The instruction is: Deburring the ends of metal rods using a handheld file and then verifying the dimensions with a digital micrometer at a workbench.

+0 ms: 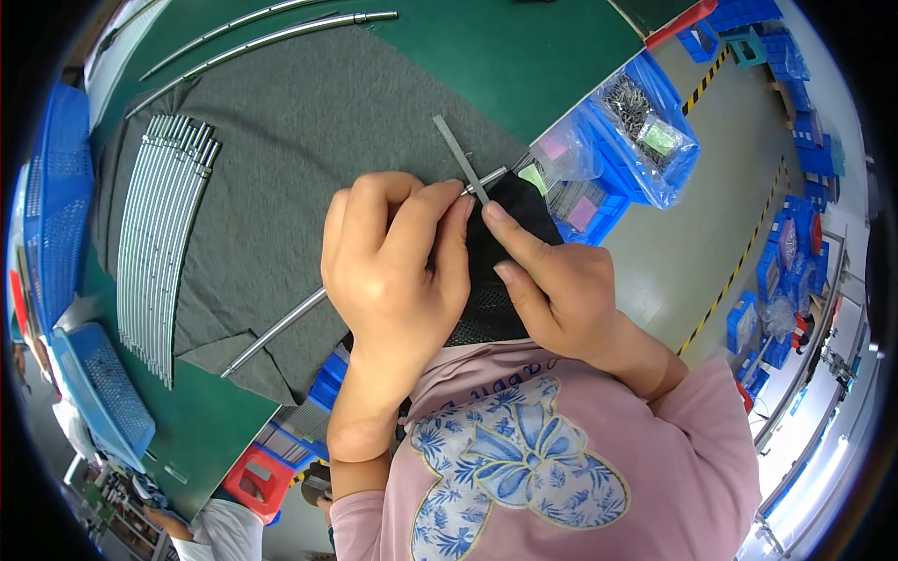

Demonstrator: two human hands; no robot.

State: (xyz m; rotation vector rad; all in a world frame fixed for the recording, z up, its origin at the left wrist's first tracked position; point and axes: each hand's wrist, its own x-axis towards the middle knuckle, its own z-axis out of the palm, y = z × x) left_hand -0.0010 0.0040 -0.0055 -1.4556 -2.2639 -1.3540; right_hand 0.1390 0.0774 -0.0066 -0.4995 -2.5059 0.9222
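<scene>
Left hand (398,257) clamped on metal rod (276,332) slanting over grey cloth (299,122); right hand (561,290) has forefinger against flat file (456,150) crossing rod's upper end, thumb apart, full grip cannot be told

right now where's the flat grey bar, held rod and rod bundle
Flat grey bar (460,157): head view, middle of its length.
Held rod (275,333): head view, lower left section.
Rod bundle (157,252): head view, middle.

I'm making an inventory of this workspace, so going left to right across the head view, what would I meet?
Upper blue basket, row of silver rods, your left hand, your right hand, blue bin of small metal parts, blue bins along the far right.
</scene>
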